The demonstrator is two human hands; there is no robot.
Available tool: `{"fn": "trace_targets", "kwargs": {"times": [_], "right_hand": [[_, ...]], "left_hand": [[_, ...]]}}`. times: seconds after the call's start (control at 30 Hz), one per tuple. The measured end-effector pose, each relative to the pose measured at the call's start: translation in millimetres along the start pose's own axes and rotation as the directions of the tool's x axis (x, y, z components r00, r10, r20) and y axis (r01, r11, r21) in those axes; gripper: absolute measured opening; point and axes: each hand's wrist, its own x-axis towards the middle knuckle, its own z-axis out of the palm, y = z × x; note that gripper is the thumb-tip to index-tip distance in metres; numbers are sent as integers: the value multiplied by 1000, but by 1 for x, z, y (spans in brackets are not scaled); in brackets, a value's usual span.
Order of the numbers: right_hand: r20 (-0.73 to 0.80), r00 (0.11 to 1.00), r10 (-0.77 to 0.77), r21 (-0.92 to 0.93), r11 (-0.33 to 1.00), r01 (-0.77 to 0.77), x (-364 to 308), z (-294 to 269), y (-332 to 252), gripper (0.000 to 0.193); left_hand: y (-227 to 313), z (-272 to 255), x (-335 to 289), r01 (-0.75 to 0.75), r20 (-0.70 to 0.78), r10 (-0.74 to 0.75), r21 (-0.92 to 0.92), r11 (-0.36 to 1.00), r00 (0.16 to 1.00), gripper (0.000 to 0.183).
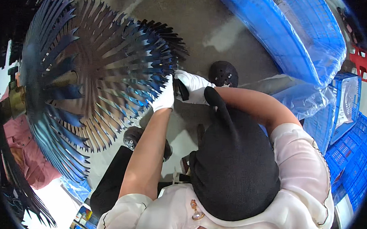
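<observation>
My left hand point(165, 96), in a white glove, is at the right rim of a large wheel of dark, shiny metal plates point(107, 65) with forked, finger-like tips. Its fingers look closed, but what they hold is hidden. My right hand point(194, 87), also white-gloved, is right beside it, curled round a small black piece point(181, 90) that looks like cloth. Below the hands, in front of my chest, bulges a large rounded mass of black knit fabric point(234, 167). A narrow pointed strip of it reaches up to my right wrist.
Behind on the right, a big blue plastic crate point(275, 32) is lined with clear film. More blue crates point(351, 152) stack at the far right, near a red crate point(360, 63). Round black wheel-like parts point(224, 74) are on the floor. Pink cloth point(28, 152) shows at lower left.
</observation>
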Motion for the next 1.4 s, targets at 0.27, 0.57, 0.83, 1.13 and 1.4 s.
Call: {"fn": "trace_targets", "kwargs": {"times": [0.27,0.57,0.83,1.13,1.4], "right_hand": [[-44,999,7,103,995,-2,-1,12,4,67],[105,972,212,204,952,-230,6,-10,-14,64],[205,978,32,165,984,-66,25,-17,-11,47],[188,954,234,12,971,-240,14,-37,-29,73],[24,844,536,-69,843,-533,26,-116,-58,58]], "left_hand": [[-7,36,-1,-72,-385,229,380,922,894,62],[-18,43,1,-33,-218,111,331,943,970,71],[-18,41,-6,-63,-301,265,544,836,916,82],[-28,18,-30,-402,22,487,599,693,873,45],[-1,-27,-89,-640,-265,595,-130,757,758,60]]}}
